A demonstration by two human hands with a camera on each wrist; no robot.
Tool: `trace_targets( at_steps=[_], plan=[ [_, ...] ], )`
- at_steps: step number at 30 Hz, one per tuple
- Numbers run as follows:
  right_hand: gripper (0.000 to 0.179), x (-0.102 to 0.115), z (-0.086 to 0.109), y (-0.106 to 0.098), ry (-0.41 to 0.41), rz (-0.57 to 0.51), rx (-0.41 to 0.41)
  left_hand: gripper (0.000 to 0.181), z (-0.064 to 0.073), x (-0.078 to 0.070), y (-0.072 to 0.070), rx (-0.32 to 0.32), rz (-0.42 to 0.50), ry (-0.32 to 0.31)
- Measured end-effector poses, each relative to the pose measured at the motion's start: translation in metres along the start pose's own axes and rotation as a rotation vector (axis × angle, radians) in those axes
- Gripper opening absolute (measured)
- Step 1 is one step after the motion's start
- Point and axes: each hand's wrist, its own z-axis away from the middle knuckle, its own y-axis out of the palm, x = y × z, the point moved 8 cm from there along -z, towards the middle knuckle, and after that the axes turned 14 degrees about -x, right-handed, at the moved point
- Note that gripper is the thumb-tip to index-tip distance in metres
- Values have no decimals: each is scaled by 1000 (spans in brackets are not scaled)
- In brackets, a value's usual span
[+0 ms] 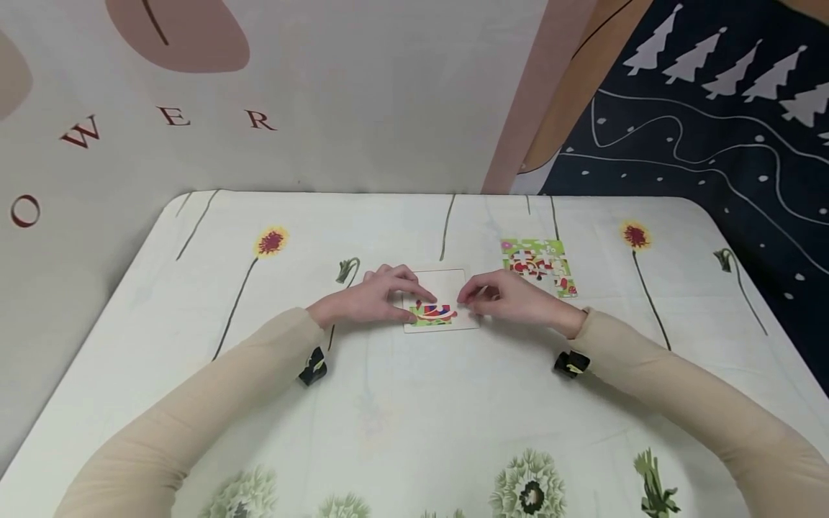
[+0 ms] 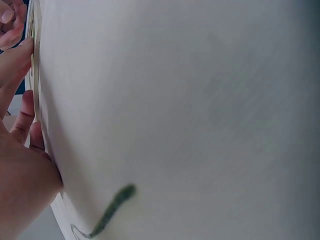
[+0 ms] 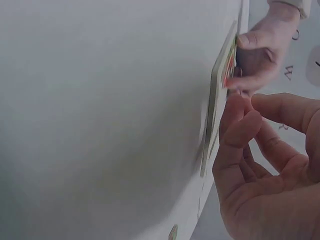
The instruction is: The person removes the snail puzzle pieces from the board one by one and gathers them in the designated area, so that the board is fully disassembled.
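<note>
A pale puzzle board (image 1: 447, 284) lies flat on the table before me. Joined colourful puzzle pieces (image 1: 432, 314) cover part of its lower left area, in red, white, purple and green. My left hand (image 1: 378, 293) reaches over from the left, thumb and index finger spread and touching these pieces. At the board's right edge is my right hand (image 1: 508, 296), its fingers loosely bent and the thumb tip close to the index tip. The right wrist view shows no piece between those fingertips (image 3: 245, 122). In the left wrist view, the board (image 2: 36, 75) appears edge-on under the left fingers.
Behind my right hand, a second puzzle picture (image 1: 557, 248) in green and red lies on the table, with several pieces on it. The white tablecloth (image 1: 401, 417) bears printed flowers. A wall hanging (image 1: 388, 108) rises beyond the table's far edge, and a dark patterned cloth (image 1: 699, 144) hangs right.
</note>
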Motion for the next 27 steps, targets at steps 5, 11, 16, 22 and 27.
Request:
trace_targets(
  at_steps=[5, 11, 16, 22, 27],
  plan=[
    [27, 3, -2, 7, 20, 8, 13, 41, 0, 1, 1, -1, -2, 2],
    [32, 6, -5, 14, 15, 20, 19, 41, 0, 1, 1, -6, -5, 8],
    [33, 7, -5, 20, 23, 16, 39, 41, 0, 0, 0, -10, 4, 17],
    [30, 12, -5, 24, -4, 18, 40, 41, 0, -1, 0, -11, 20, 21],
    [25, 13, -5, 25, -11, 10, 28, 41, 0, 0, 0, 10, 18, 5]
  ],
)
